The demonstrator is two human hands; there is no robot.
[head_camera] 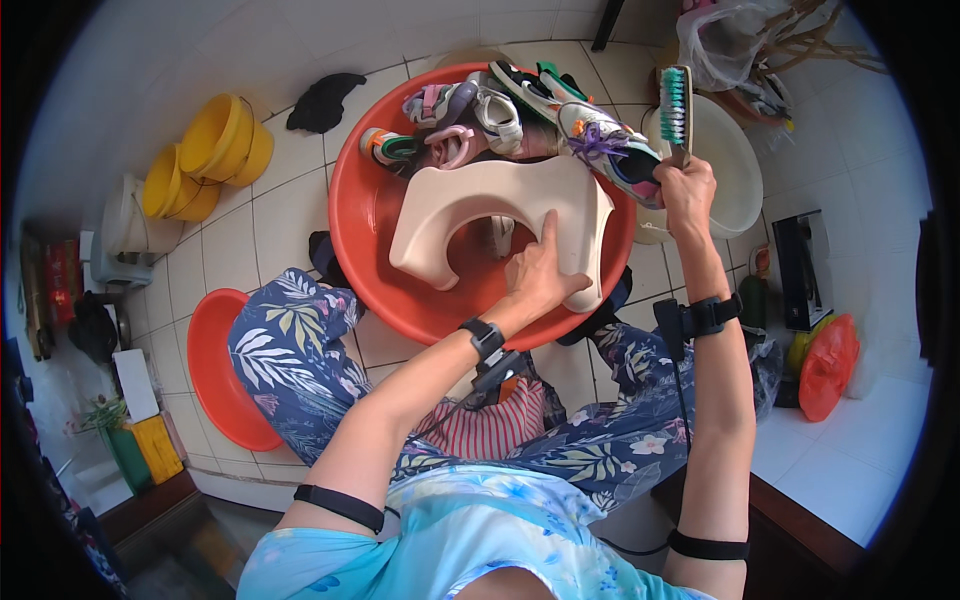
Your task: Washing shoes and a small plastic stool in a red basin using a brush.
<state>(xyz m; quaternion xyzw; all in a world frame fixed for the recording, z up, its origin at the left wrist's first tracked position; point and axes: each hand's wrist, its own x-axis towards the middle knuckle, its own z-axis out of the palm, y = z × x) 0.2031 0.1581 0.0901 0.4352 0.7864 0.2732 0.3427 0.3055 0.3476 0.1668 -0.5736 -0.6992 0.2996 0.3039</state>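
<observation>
A large red plastic basin (345, 262) stands on the floor before me, with a pile of shoes at its far side. Across it lies a beige plastic stool (480, 180) with a curved cutout. My left hand (536, 274) is on the stool, index finger stretched out and thumb apart, holding nothing. In my right hand (690, 187) is a scrub brush (675, 112), upright, its green and white bristles facing left. Just left of that hand a sneaker (607, 150) with purple laces rests at the basin's right rim; whether the fingers touch it I cannot tell.
Yellow buckets (225, 142) stand at the left, near a black cloth (325, 103) on the tiles. A smaller red basin (217, 367) is by my left leg. Behind my right hand is a whitish tub (739, 172); a red plastic bag (827, 367) lies farther right.
</observation>
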